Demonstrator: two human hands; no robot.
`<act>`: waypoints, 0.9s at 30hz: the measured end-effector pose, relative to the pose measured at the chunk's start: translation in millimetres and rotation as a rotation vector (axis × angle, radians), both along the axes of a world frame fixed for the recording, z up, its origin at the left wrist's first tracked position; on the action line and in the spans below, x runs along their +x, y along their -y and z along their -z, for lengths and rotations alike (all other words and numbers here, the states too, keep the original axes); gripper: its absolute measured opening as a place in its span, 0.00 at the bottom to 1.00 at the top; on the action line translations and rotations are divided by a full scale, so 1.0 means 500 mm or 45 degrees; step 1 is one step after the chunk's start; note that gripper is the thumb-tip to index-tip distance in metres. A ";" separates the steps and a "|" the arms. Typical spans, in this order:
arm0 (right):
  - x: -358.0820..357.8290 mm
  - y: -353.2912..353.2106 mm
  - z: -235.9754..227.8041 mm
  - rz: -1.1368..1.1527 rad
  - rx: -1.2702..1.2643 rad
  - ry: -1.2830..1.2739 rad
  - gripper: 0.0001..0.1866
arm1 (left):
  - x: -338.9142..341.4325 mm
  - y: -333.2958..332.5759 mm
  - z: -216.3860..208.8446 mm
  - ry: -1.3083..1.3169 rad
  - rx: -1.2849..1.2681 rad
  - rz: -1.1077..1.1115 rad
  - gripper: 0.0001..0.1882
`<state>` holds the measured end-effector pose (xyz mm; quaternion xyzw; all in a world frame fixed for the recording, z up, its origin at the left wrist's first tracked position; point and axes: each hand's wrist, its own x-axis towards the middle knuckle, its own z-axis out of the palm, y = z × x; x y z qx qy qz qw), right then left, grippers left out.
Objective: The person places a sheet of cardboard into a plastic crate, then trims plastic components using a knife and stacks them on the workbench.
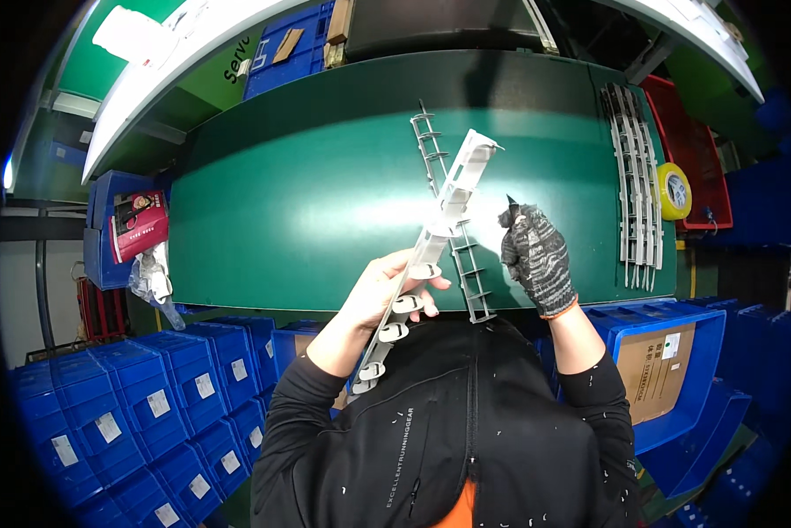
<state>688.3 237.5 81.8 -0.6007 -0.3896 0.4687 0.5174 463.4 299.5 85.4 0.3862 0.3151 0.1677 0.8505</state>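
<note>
My left hand [385, 290] is bare and closed around a long pale-grey plastic strip [454, 201]. The strip slants from near my chest up over the table, with several rounded clips along its lower part. A grey-and-black knitted glove covers my right hand [540, 262], its fingers closed on a small dark pointed tool [512, 202]; only the tip shows, so its exact kind is unclear. That tip is to the right of the strip, apart from it. Beneath the strip, a narrow grey ladder-shaped plastic piece [471, 271] lies on the green table [281, 202].
Several similar grey strips [637, 185] lie side by side at the table's right end, next to a yellow tape roll [674, 191] and a red tray [690, 132]. Blue crates [162, 400] flank me. A red packet [139, 226] sits in a blue bin at left.
</note>
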 end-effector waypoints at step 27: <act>-0.021 0.047 -0.009 -0.097 0.371 0.981 0.08 | 0.036 0.007 0.009 -0.169 -0.094 0.031 0.21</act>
